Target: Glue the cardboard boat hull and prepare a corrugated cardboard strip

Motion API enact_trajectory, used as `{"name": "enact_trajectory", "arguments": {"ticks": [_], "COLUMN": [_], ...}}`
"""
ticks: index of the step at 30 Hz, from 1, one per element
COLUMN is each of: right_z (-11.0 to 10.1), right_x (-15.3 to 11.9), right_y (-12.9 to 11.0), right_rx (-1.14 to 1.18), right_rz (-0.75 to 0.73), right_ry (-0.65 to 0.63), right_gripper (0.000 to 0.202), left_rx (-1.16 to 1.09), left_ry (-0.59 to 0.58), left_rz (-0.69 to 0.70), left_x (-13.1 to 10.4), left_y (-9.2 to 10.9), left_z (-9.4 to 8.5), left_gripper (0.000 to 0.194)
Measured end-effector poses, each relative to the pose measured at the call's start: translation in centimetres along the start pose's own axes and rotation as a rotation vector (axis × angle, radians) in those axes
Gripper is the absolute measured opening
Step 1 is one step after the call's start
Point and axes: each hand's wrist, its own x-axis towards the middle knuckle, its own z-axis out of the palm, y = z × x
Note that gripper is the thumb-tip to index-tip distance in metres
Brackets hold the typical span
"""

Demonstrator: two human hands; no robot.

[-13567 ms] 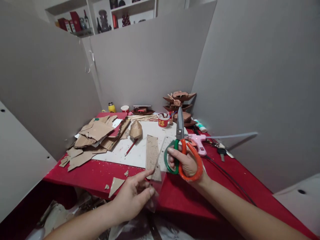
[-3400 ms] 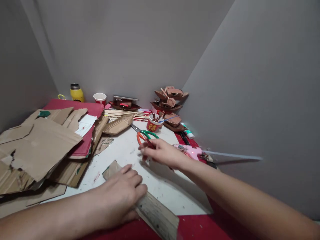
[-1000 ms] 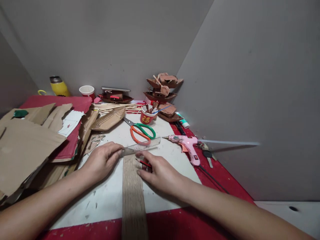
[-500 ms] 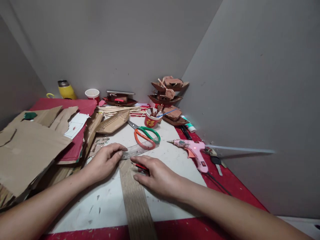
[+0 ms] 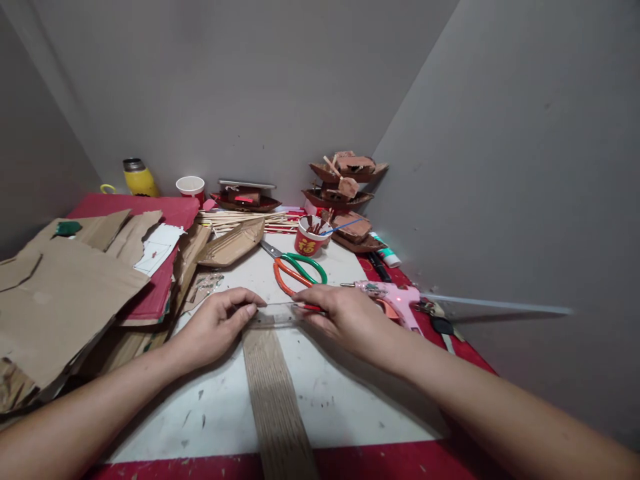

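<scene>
A clear ruler (image 5: 277,316) lies crosswise over the far end of a long cardboard strip (image 5: 278,393). My left hand (image 5: 220,327) pinches the ruler's left end between thumb and fingers. My right hand (image 5: 345,320) has a red and black pencil (image 5: 311,307) in its grip, and its fingers are at the ruler's right end. Just beyond the right hand are scissors (image 5: 285,275) with one green and one orange handle. The pink glue gun (image 5: 400,299) is partly hidden behind my right hand and wrist.
Cardboard sheets (image 5: 75,300) are piled at the left. A cardboard boat hull (image 5: 233,244), wooden sticks (image 5: 240,219) and a red cup (image 5: 308,241) lie farther back. Brown model boats (image 5: 345,195) stand by the grey wall. Keys (image 5: 442,325) rest right of the glue gun.
My right hand has moved right and away from me, off the strip to the ruler's right end, with the pencil still held. The ruler has turned to lie nearly straight across the strip.
</scene>
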Motion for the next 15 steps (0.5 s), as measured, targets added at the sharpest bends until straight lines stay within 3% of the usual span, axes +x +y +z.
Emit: {"name": "enact_trajectory", "arguments": {"ticks": [3,10,15], "right_z": [-0.3,-0.7,-0.1], "right_x": [0.4,-0.1,0.0], "right_y": [0.8,2.9,2.4], "right_rx": [0.013,0.053,0.056], "right_rz": [0.054,0.127,0.132], "right_ry": [0.007,0.018,0.019], "right_gripper": [0.019,0.019,0.017], "left_rx": [0.010,0.148,0.087], "left_ry": [-0.001,0.165,0.119], "left_rz": [0.010,0.006,-0.069], "left_x": [0.0,0.0,0.1], "left_y": [-0.4,-0.3,0.3], "left_z": [-0.2,-0.7,-0.8], "left_gripper": [0.022,0.023,0.021]}}
